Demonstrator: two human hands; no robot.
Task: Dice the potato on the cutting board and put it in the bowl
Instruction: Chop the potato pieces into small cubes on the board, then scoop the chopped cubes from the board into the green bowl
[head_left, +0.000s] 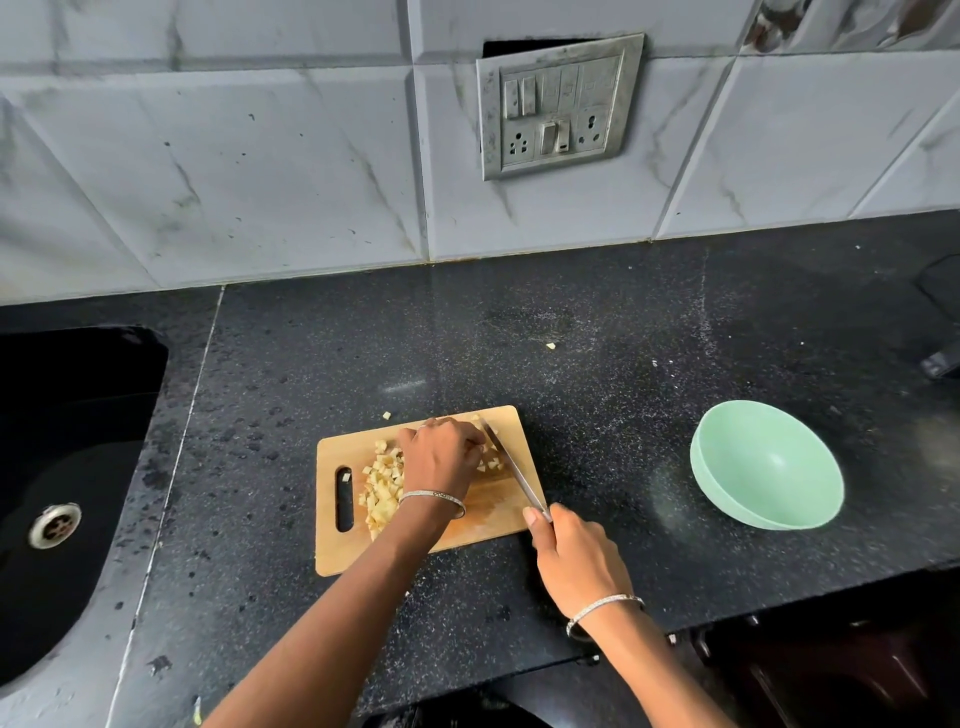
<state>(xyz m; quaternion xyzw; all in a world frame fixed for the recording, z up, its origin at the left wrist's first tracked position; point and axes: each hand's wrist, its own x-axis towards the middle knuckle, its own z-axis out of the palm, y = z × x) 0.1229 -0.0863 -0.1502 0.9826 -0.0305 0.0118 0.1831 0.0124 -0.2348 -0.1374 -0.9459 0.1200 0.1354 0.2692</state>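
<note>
Fingers of your right hand (576, 556) wrap the knife (511, 467) handle, the blade slanting toward 11 o'clock across the cutting board (483, 525). Your left hand (441, 457) curls down on the potato (488, 462) beside the blade. Cut cubes (382, 486) heap at the board's 9 o'clock side. At 3 o'clock, well apart, sits the bowl (766, 465).

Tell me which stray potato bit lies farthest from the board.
The bit alone on the counter toward the wall; the other stray sits at the board's far edge.
</note>
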